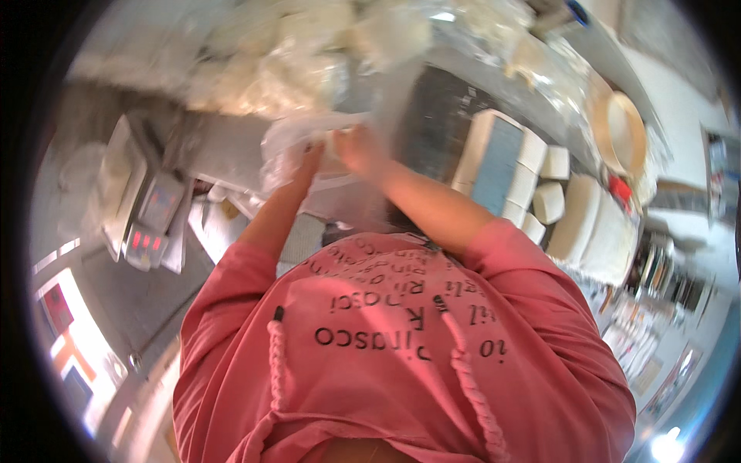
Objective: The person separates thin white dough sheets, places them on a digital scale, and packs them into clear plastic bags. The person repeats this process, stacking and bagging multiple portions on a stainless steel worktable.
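Over the counter, both hands are at the mouth of a clear plastic bag. My left hand pinches the bag's left side, its fingers pointing away from me. My right hand, blurred by motion, is closed on the bag's upper edge close beside the left. Something pale shows between the hands, too blurred to name. The lower part of the bag hangs towards my body.
To the left stands a digital scale with lit red digits. A dark board lies right of the hands, beside white blocks and a blue-grey flat panel. Plastic-wrapped pale goods line the back. A tan hoop is far right.
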The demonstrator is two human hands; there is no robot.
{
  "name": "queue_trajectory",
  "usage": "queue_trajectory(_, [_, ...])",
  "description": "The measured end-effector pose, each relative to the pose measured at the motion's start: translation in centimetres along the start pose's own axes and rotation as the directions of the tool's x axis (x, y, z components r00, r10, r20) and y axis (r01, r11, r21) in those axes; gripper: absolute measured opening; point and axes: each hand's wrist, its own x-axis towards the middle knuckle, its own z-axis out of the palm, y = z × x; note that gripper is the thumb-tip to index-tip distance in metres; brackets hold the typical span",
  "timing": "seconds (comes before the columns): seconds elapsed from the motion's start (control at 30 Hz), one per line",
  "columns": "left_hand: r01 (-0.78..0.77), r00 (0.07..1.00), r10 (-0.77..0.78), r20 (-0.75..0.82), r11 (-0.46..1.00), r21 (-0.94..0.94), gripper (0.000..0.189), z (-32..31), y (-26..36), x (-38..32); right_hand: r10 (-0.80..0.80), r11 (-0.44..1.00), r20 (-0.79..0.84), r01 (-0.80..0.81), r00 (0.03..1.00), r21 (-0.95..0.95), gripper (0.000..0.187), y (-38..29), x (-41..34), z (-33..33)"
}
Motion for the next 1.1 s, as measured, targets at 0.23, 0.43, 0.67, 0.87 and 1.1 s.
queue_trajectory(0.23, [0.019, 0.996, -0.025, -0.090, 0.998, -0.063, 0.040, 2.2, 4.0, -3.5, 0.094, 0.972, -0.068, -0.077, 0.993, 0.221, 0.036, -0.1, -4.0, -5.6])
queue_trajectory(0.43, [-0.251, 0.749, 0.501, -0.434, 0.820, 0.514, 0.040, 6.4, 8.8, -13.0, -0.029, 0.803, -0.120, 0.095, 0.992, 0.589, 0.036, 7.8, -14.6, -19.6])
queue_trajectory(0.67, [-0.680, 0.518, 0.831, -0.202, 0.544, 0.492, 0.030, 22.1, 17.9, -20.9, 0.312, 0.934, 0.017, -0.310, 0.950, 0.178, 0.035, 28.3, -18.6, -23.1])
queue_trajectory(0.87, [-0.736, 0.462, 0.887, 0.020, 0.370, 0.568, 0.044, 28.1, 21.1, -21.0, 0.209, 0.965, 0.049, -0.214, 0.977, 0.153, 0.034, 30.3, -18.4, -20.3])
queue_trajectory(1.1, [-0.682, 0.582, 0.791, 0.189, 0.349, 0.643, 0.059, 28.3, 19.5, -18.8, 0.190, 0.980, -0.013, -0.190, 0.982, -0.059, 0.038, 28.3, -18.2, -21.7])
